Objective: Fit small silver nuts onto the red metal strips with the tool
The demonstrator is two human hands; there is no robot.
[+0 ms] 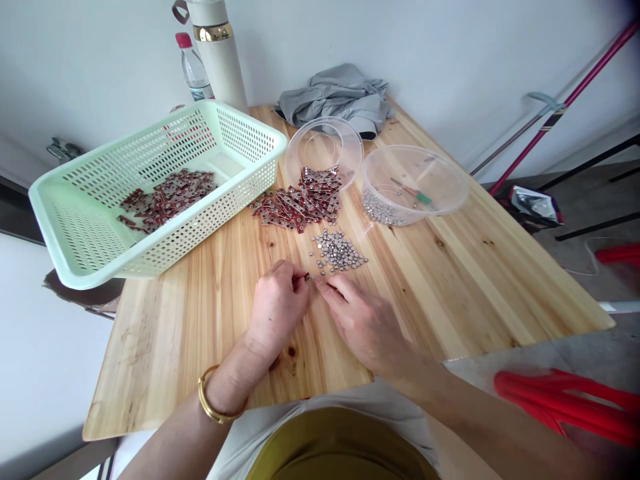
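My left hand (281,297) is closed in a pinch, with the end of a small dark red strip (307,276) showing at its fingertips. My right hand (363,320) is closed too, its fingertips almost meeting the strip; what they grip is too small to make out. Just beyond the fingers lies a scatter of small round silver metal pieces (340,251). Behind that sits a pile of dark red strips with silver dots (305,203), partly resting in a clear round lid (356,143). More such strips (175,195) lie in the pale green basket (150,267).
A clear round tub (450,200) holds more silver pieces and a green-handled tool (423,197). Grey cloth (335,93), a white flask (223,67) and a water bottle (193,67) stand at the back of the wooden table (165,347). A red stool (565,400) is at right.
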